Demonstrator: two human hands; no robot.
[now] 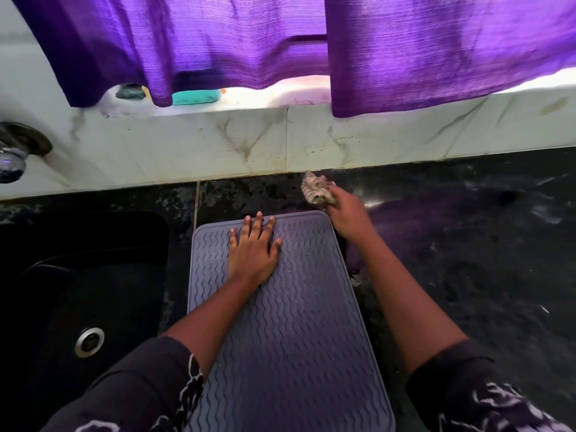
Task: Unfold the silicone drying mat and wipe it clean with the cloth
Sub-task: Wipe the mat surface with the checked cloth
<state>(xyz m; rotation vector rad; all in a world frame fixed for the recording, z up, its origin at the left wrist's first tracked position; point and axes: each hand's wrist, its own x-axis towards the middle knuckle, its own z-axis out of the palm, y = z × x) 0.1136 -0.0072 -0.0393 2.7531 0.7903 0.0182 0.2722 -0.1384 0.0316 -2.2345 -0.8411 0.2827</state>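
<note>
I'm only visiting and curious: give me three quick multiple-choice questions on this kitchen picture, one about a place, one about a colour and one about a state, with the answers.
1. Where is the sink relative to the mat?
A) to its left
B) to its right
C) on top of it

2. What colour is the curtain?
A) green
B) purple
C) yellow

3. How does the mat lie?
A) rolled up
B) folded in half
C) spread flat

Answers:
1 A: the dark basin sits at the mat's left edge.
2 B: the hanging fabric is purple.
3 C: the mat lies flat under the left hand, while the right hand grips the cloth beyond its far corner.
</note>
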